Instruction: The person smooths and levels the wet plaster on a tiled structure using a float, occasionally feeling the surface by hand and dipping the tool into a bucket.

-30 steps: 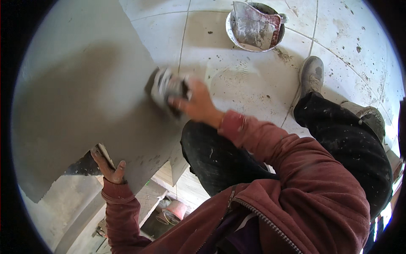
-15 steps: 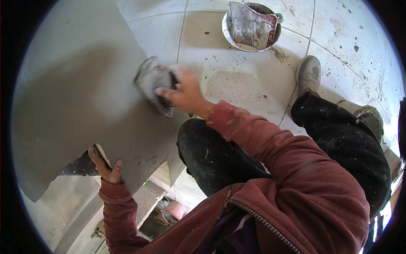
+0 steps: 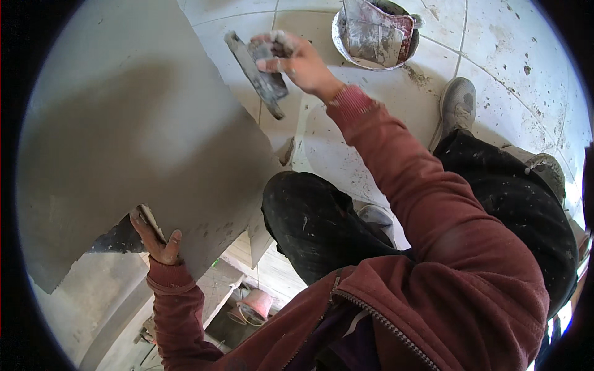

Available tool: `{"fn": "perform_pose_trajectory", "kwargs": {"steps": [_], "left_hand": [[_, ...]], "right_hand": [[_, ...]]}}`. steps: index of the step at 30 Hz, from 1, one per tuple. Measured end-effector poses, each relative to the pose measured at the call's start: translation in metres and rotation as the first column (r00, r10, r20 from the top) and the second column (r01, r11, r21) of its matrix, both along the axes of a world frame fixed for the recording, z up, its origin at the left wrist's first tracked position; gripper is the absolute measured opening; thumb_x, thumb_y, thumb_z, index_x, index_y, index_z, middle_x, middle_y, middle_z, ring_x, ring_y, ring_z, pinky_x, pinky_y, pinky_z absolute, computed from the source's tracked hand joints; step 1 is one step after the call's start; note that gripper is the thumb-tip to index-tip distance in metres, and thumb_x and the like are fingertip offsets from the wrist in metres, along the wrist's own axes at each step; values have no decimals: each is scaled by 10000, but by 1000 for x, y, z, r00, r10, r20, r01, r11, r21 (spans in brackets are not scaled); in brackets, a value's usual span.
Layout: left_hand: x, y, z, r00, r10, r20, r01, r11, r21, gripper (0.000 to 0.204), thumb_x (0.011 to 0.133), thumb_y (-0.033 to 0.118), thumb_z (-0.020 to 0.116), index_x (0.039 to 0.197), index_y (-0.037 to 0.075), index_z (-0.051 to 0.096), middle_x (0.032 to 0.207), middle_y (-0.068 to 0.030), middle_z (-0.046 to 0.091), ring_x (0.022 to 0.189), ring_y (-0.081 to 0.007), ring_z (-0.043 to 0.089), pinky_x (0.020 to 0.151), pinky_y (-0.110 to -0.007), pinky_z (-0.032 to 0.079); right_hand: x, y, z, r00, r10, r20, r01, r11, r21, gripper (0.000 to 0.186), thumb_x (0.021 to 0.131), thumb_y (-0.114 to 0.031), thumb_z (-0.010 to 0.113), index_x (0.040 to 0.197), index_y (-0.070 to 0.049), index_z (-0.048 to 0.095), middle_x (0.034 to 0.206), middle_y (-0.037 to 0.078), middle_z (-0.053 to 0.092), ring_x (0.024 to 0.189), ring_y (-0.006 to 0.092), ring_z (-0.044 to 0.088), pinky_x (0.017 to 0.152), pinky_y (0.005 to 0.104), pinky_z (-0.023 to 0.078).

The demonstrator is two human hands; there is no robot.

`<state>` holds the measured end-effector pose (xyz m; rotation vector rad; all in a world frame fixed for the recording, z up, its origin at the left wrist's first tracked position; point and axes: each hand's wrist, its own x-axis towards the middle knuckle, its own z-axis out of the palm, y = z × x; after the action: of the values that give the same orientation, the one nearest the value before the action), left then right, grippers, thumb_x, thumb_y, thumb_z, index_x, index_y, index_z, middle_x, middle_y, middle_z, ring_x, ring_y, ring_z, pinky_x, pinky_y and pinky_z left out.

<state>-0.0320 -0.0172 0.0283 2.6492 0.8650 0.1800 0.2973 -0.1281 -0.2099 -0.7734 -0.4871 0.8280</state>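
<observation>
My right hand [image 3: 292, 59] is closed round the grip of a dusty grey hand sanding block [image 3: 255, 73], a long flat plate with a handle. The block is raised, tilted, off to the right of a large smooth grey panel [image 3: 179, 142], apart from it. The panel fills the left side and has jagged lower edges with a notch cut into it. At that notch my left hand [image 3: 159, 240] grips the panel's edge, thumb out and the other fingers partly hidden over the rim.
A white basin [image 3: 337, 43] beyond my right hand holds a wide smeared scraper [image 3: 374, 40] and something reddish. My bent knee [image 3: 303, 216] is close to the panel's right edge. Below lie a pink bucket [image 3: 257, 301] and stained tiles [image 3: 495, 68].
My right hand has lifted the sanding block off the panel and carried it up and to the right, turning it edge-on. My left hand stays at the notch.
</observation>
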Motion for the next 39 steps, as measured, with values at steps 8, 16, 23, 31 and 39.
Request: {"fn": "perform_pose_trajectory", "kwargs": {"steps": [8, 16, 23, 31, 39], "left_hand": [[-3, 4, 4, 999, 0, -52, 2, 999, 44, 1072, 604, 524, 675, 1333, -34, 122, 1338, -185, 224, 1221, -276, 250, 1001, -379, 198], [0, -1, 4, 998, 43, -39, -42, 999, 27, 1110, 590, 570, 669, 1335, -30, 105, 1328, -186, 236, 1216, -285, 254, 995, -390, 208], [5, -7, 8, 996, 17, -87, -15, 1000, 23, 1008, 649, 590, 626, 1347, 34, 158, 1336, -150, 196, 1242, -284, 222, 1008, -410, 186], [5, -5, 6, 993, -19, -120, 34, 992, 123, 1019, 653, 649, 569, 1345, 27, 156, 1339, -173, 183, 1252, -296, 177, 1007, -431, 157], [-3, -1, 10, 992, 74, -99, -71, 997, 37, 1172, 577, 582, 683, 1326, -63, 54, 1341, -200, 208, 1221, -283, 242, 997, -376, 209]], "right_hand": [[3, 51, 3, 997, 56, 45, -60, 995, 86, 393, 732, -16, 649, 1098, -44, 508, 879, -18, 458, 809, 75, 485, 778, 216, 450], [-11, 73, -30, 946, 209, 248, -152, 961, -232, 363, 682, -77, 700, 1014, -48, 555, 837, 19, 573, 765, 111, 523, 685, 243, 429], [-7, 42, -8, 980, 182, -86, -175, 982, 77, 336, 723, 38, 610, 1047, 4, 530, 907, 45, 589, 821, 130, 572, 748, 237, 452], [-35, 20, -47, 966, 194, 172, -77, 847, -526, 342, 685, -97, 665, 997, -28, 546, 851, 40, 575, 779, 139, 531, 717, 270, 428], [-114, -49, -1, 713, 34, -701, -201, 967, -158, 342, 703, -178, 690, 917, 20, 512, 822, 66, 548, 731, 145, 528, 638, 267, 435]]}}
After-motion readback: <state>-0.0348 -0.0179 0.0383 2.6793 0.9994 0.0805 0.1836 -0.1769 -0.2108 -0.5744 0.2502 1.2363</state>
